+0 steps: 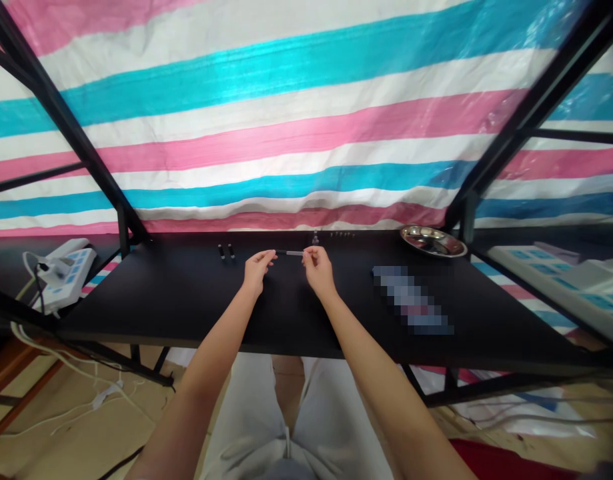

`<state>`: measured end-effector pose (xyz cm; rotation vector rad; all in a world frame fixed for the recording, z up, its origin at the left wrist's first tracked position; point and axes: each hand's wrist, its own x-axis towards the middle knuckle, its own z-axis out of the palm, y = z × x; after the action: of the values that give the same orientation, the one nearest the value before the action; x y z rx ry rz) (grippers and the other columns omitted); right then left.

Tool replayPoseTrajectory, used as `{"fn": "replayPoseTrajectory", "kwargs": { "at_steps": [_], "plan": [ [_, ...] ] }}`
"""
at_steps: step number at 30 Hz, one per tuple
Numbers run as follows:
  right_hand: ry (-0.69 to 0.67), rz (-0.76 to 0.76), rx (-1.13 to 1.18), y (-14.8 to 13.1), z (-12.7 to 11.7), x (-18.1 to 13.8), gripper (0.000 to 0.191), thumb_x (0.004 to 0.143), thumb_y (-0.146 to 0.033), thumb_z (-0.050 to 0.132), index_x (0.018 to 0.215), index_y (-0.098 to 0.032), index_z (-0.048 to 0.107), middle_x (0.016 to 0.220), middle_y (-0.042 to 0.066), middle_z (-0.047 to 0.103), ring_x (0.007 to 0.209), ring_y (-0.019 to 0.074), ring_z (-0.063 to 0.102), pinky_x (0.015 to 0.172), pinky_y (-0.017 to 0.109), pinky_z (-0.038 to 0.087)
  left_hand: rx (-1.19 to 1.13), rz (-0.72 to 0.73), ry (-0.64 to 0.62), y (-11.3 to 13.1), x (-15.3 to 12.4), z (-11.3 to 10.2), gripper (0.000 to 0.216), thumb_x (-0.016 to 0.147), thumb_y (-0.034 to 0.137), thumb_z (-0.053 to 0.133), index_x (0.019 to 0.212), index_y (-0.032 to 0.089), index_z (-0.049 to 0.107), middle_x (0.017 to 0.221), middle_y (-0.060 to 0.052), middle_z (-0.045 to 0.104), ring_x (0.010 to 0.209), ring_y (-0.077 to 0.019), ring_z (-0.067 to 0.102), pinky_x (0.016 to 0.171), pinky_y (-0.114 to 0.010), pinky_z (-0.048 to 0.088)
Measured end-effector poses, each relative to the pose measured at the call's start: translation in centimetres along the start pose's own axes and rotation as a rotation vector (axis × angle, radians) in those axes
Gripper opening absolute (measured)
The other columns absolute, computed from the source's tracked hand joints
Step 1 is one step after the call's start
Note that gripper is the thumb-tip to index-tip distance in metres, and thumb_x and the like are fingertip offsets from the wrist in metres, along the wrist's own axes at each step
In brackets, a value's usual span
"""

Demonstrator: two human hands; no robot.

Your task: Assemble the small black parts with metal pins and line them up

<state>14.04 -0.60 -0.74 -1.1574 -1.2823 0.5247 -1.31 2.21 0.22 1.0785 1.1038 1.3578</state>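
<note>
Both my hands are raised over the middle of a black table (186, 300). A thin dark pen-like rod (289, 253) lies level between them. My left hand (257, 269) pinches its left end with fingertips together. My right hand (317, 268) pinches the right end the same way. Two small black cylinders (227, 252) stand on the table just left of my left hand. A row of tiny dark parts (342, 235) and a small upright piece (315, 237) sit near the back edge.
A round metal dish (433, 241) rests at the back right. A blurred-out flat object (412, 300) lies right of my right hand. A white power strip (69, 267) with cables sits at the far left. Black frame bars and a striped tarp surround the table.
</note>
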Motion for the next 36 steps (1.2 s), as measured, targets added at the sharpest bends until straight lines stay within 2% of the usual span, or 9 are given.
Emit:
{"fn": "replayPoseTrajectory", "kwargs": {
  "at_steps": [7, 17, 23, 28, 36],
  "plan": [
    [-0.013, 0.023, 0.225, 0.6, 0.5, 0.2, 0.025, 0.076, -0.045, 0.053, 0.082, -0.021, 0.049, 0.063, -0.002, 0.053, 0.057, 0.0113, 0.049, 0.059, 0.027, 0.041, -0.081, -0.019, -0.095, -0.2, -0.1, 0.3, 0.035, 0.056, 0.038, 0.073, 0.079, 0.012, 0.068, 0.075, -0.007, 0.065, 0.057, -0.0067, 0.049, 0.044, -0.018, 0.027],
    [-0.123, 0.257, 0.459, 0.2, 1.0, 0.0, 0.034, 0.063, -0.049, 0.066, 0.076, -0.02, 0.053, 0.06, -0.002, 0.058, 0.053, 0.0097, 0.049, 0.054, 0.026, 0.038, -0.034, 0.013, -0.106, -0.3, -0.6, 0.9, 0.037, 0.054, 0.035, 0.074, 0.081, 0.011, 0.067, 0.072, -0.007, 0.066, 0.056, -0.008, 0.051, 0.046, -0.019, 0.03],
    [-0.214, 0.475, 0.686, 0.1, 1.1, -0.1, 0.036, 0.054, -0.043, 0.075, 0.072, -0.019, 0.056, 0.06, -0.003, 0.058, 0.054, 0.0079, 0.048, 0.052, 0.023, 0.036, -0.027, 0.044, -0.079, -0.1, -0.8, 1.0, 0.037, 0.052, 0.033, 0.076, 0.081, 0.011, 0.066, 0.069, -0.004, 0.064, 0.056, -0.0079, 0.051, 0.048, -0.02, 0.033],
    [-0.318, 0.598, 0.809, -0.1, 1.0, -0.3, 0.031, 0.055, -0.037, 0.076, 0.069, -0.018, 0.057, 0.061, -0.003, 0.057, 0.055, 0.0069, 0.047, 0.054, 0.022, 0.037, 0.044, 0.104, -0.103, 0.3, -1.3, 1.2, 0.03, 0.053, 0.034, 0.075, 0.072, 0.012, 0.067, 0.061, 0.0, 0.06, 0.054, -0.0075, 0.05, 0.055, -0.022, 0.039],
    [-0.347, 0.616, 0.846, 0.0, 1.1, -0.3, 0.027, 0.058, -0.033, 0.076, 0.068, -0.018, 0.056, 0.06, -0.003, 0.055, 0.054, 0.0066, 0.046, 0.052, 0.022, 0.036, 0.124, 0.16, -0.221, 0.5, -1.6, 1.2, 0.024, 0.057, 0.034, 0.072, 0.063, 0.013, 0.064, 0.06, 0.0, 0.06, 0.058, -0.0086, 0.051, 0.061, -0.022, 0.039]
  ]
}}
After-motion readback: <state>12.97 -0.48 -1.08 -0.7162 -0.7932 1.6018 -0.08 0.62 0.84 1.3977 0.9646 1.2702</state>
